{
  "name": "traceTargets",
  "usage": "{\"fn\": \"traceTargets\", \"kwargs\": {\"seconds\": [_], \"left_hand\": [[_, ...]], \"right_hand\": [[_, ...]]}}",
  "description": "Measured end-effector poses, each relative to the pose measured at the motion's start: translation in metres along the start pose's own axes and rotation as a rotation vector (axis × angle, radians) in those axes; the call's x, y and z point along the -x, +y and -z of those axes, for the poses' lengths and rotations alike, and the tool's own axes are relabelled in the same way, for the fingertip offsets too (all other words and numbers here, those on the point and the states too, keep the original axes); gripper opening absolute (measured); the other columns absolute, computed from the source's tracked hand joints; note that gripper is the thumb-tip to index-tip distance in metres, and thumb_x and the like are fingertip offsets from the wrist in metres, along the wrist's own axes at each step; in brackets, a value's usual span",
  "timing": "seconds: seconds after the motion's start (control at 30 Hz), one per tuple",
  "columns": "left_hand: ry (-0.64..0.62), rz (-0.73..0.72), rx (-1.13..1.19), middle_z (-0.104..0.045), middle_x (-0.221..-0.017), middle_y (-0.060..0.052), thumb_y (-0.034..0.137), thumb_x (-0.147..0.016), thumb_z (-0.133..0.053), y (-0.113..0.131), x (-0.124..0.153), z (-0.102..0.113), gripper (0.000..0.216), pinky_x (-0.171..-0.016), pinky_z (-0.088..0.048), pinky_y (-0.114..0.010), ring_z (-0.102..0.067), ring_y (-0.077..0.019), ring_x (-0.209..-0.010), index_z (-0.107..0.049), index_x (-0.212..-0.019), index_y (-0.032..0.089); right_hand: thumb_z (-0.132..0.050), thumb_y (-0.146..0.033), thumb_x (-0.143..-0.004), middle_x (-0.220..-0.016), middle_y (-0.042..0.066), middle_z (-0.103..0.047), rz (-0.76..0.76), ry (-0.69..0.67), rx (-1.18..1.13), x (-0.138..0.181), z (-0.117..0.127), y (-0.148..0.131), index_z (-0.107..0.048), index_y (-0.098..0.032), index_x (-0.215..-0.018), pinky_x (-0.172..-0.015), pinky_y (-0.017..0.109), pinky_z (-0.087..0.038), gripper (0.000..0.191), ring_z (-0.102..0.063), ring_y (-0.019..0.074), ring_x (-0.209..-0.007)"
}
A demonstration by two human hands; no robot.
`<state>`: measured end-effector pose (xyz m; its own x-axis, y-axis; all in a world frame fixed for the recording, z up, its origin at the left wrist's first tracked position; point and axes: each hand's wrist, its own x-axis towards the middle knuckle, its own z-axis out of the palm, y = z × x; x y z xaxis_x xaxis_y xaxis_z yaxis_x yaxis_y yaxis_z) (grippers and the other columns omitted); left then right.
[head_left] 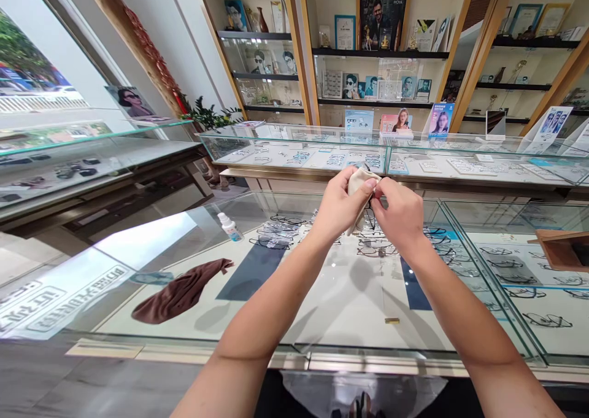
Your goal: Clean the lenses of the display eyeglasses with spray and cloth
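Note:
Both hands are raised over the glass display counter (331, 307), close together. My left hand (341, 202) is closed round a cream cloth (357, 183), its thumb pressed on the fabric. Part of a pair of eyeglasses (370, 218) shows below the cloth, between the hands; the rest is covered by cloth and fingers. My right hand (399, 208) pinches at the right side of the eyeglasses and the cloth's edge. Its fingertips are partly hidden, so which part it grips is unclear.
A brown cloth (184, 292) lies crumpled on the counter's glass at left, with a white spray bottle (229, 226) behind it. Rows of eyeglass frames (278, 229) sit inside the case. A wooden stand (564, 251) is at right. Another glass showcase (299, 142) stands beyond.

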<state>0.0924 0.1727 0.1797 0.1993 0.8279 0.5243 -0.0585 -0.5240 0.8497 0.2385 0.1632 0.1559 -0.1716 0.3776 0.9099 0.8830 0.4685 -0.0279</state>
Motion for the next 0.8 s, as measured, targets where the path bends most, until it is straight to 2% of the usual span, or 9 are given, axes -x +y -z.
{"fn": "traceTargets", "kwargs": {"seconds": [0.43,0.8], "left_hand": [[-0.007,-0.029,-0.001,-0.051,-0.07,0.004,0.06,-0.082,-0.08,-0.0024,-0.0015,-0.0001,0.048,-0.062,-0.037,-0.025,-0.042,-0.0113,-0.065,-0.053,-0.08,0.02],[-0.007,-0.037,0.027,-0.049,-0.067,0.004,0.064,-0.078,-0.084,-0.0058,-0.0024,0.002,0.053,-0.057,-0.034,-0.024,-0.04,-0.0103,-0.061,-0.054,-0.078,0.02]], "right_hand": [[-0.052,-0.012,-0.095,-0.071,0.001,-0.067,0.005,0.009,0.001,0.0,0.0004,-0.0002,-0.054,-0.024,-0.078,-0.061,0.031,-0.033,0.02,-0.055,0.0176,-0.062],[-0.053,-0.015,-0.095,-0.072,0.0,-0.066,-0.047,-0.096,-0.073,-0.0017,0.0019,-0.0039,-0.051,-0.025,-0.079,-0.063,0.031,-0.032,0.019,-0.055,0.018,-0.064]]}}
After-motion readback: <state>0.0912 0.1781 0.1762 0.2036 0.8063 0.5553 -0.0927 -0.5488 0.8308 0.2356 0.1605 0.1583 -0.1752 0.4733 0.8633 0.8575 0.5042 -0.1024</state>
